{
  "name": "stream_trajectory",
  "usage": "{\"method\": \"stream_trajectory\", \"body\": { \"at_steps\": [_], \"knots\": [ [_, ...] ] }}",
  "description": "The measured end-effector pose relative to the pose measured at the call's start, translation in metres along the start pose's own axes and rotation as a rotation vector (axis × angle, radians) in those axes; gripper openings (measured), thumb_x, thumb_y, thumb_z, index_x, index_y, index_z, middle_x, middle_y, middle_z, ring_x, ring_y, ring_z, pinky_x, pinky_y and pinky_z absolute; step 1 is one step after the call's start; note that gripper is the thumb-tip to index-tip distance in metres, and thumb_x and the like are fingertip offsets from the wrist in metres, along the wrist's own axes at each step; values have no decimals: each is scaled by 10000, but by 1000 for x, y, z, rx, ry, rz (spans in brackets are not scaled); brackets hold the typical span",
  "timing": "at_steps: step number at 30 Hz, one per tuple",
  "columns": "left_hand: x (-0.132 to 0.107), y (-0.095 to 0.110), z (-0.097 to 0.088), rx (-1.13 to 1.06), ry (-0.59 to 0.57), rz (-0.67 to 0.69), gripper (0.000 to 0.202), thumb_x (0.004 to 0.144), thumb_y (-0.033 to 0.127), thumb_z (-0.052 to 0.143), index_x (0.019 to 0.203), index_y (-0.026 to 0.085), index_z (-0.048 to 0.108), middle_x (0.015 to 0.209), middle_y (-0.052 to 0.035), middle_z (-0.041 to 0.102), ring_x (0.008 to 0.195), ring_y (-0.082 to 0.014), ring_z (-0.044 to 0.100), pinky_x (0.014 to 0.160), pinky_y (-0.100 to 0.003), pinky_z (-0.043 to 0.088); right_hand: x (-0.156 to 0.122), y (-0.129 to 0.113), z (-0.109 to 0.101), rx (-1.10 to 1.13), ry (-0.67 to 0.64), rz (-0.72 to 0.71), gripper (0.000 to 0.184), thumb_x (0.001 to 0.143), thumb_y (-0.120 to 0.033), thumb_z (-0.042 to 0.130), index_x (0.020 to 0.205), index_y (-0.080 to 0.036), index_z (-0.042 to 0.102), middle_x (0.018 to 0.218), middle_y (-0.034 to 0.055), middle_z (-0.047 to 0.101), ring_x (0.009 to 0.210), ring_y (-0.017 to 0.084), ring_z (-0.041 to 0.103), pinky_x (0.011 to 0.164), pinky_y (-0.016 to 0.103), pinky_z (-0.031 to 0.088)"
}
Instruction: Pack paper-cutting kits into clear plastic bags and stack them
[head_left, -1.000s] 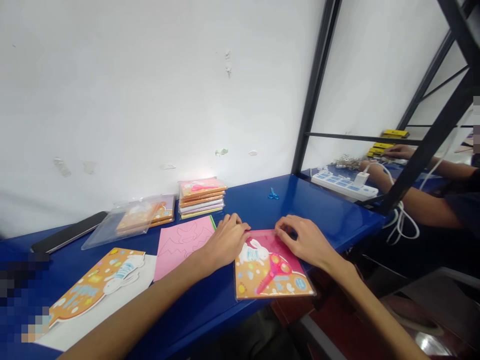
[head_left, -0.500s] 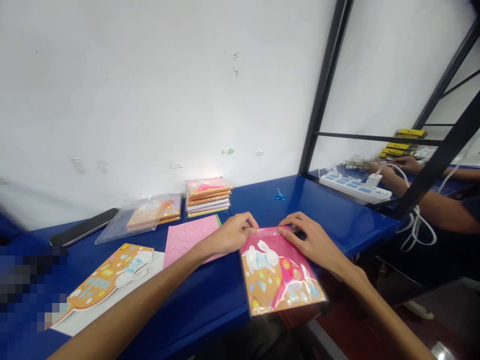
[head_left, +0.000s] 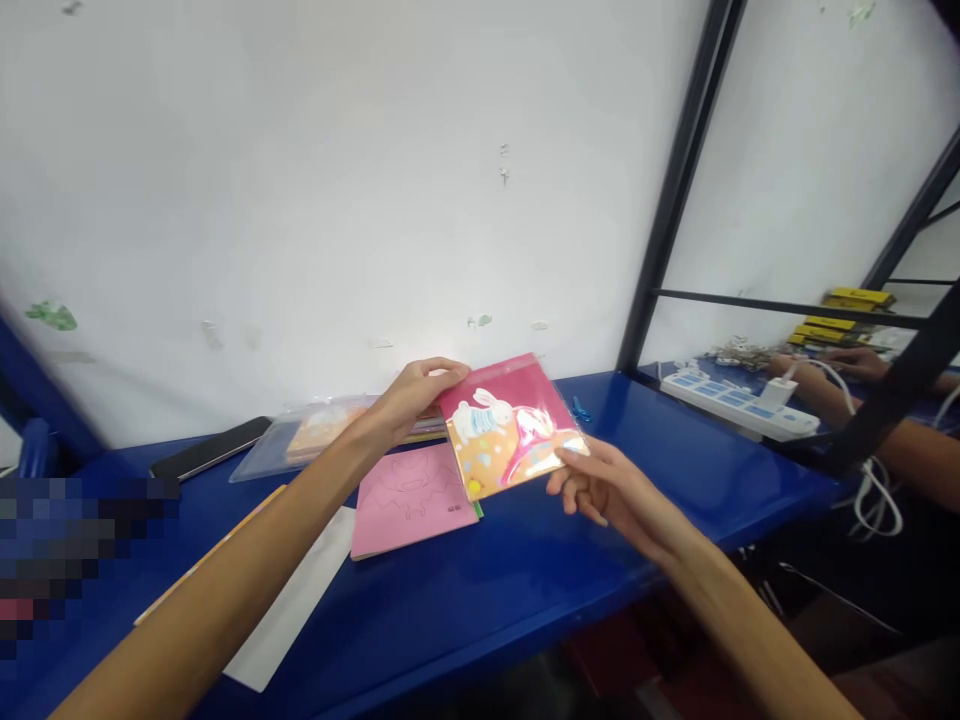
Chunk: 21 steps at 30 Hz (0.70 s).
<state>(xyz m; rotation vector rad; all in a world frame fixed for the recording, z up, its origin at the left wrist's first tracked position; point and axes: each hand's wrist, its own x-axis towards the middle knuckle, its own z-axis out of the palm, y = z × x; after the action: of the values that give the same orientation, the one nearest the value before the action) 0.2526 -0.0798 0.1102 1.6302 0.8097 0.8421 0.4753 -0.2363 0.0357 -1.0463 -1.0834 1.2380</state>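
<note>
Raised from the near edge of the glossy blue desk (head_left: pixel 555 570) since earlier, the pink-and-orange rabbit-printed packet in clear plastic (head_left: pixel 504 432) hangs above it in the head view, bare left hand (head_left: pixel 420 396) gripping its ten-o'clock corner, bare right hand (head_left: pixel 609 484) pinching its four-o'clock corner.

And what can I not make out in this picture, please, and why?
In the head view:
Stack: its count, hidden by the left hand and packet.
Orange card: most of its face, hidden by the left forearm.
Pink shape in the packet: details, lost in glare.
Marks on the pink booklet: too small.
Co-worker's arm: cut off by the right edge.
</note>
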Motion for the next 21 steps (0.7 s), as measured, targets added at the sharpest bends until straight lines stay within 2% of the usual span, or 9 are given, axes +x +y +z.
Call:
{"method": "stream_trajectory", "body": {
  "at_steps": [4, 7, 10, 12, 14, 16, 19, 20, 21],
  "knots": [
    [4, 10, -31, -57, 162, 140, 467, 846, 489, 692, 1155, 141, 656, 1144, -143, 703, 954, -232, 678, 830, -349, 510, 46, -22, 21, 21, 54, -70, 185, 913, -363, 696, 914, -206, 597, 695, 13, 706, 541, 97, 627, 383, 140, 370],
    [6, 17, -56, -26, 352, 211, 458, 822, 494, 661, 1111, 139, 659, 1209, -152, 667, 1004, -242, 667, 884, -365, 508, 92, -33, 31, -57, 75, -70, 165, 959, -336, 612, 856, -215, 567, 720, 8, 704, 538, 84, 607, 428, 147, 408],
    [4, 16, -77, 120, 537, 257, 318, 786, 399, 633, 988, 160, 690, 1134, -120, 688, 1009, -245, 653, 847, -349, 508, 136, -27, 36, -206, 69, -36, 248, 966, -413, 617, 837, -203, 589, 742, 26, 730, 527, 88, 608, 438, 163, 399],
    [-5, 9, -90, 251, 585, 285, 236, 765, 336, 609, 907, 169, 698, 1017, -96, 714, 950, -240, 660, 803, -338, 505, 155, -16, 36, -360, 82, -6, 410, 948, -513, 642, 717, -179, 585, 574, 18, 659, 440, 83, 544, 400, 175, 323],
    [-22, -2, -99, 371, 534, 280, 194, 773, 317, 579, 839, 175, 694, 883, -75, 724, 845, -230, 669, 762, -335, 500, 163, -4, 34, -523, 90, 16, 575, 954, -595, 594, 563, -179, 527, 402, -8, 519, 366, 75, 452, 395, 192, 276],
    [-47, -14, -102, 552, 441, 235, 195, 804, 312, 553, 828, 185, 699, 773, -58, 723, 765, -227, 670, 747, -340, 489, 161, 4, 31, -666, 59, 26, 680, 984, -659, 474, 497, -186, 509, 348, -11, 459, 351, 84, 431, 419, 208, 301],
    [-90, -32, -90, 922, 297, 85, 277, 887, 329, 492, 871, 197, 735, 847, -90, 761, 793, -263, 684, 744, -367, 478, 149, 11, 31, -860, -42, 26, 775, 1021, -683, 296, 520, -174, 599, 405, 17, 536, 390, 114, 510, 500, 238, 401],
    [-103, -38, -83, 1020, 240, 60, 323, 919, 331, 455, 918, 188, 745, 911, -116, 771, 844, -284, 692, 766, -383, 481, 143, 12, 33, -931, -76, 26, 796, 1026, -679, 264, 528, -173, 624, 436, 31, 572, 406, 124, 538, 539, 253, 434],
    [-113, -43, -74, 1097, 196, 53, 374, 950, 339, 422, 1044, 170, 743, 1016, -150, 772, 937, -314, 697, 811, -403, 486, 138, 14, 36, -1006, -106, 27, 812, 1029, -676, 244, 527, -173, 638, 468, 46, 606, 422, 137, 563, 579, 272, 459]
  ]
}}
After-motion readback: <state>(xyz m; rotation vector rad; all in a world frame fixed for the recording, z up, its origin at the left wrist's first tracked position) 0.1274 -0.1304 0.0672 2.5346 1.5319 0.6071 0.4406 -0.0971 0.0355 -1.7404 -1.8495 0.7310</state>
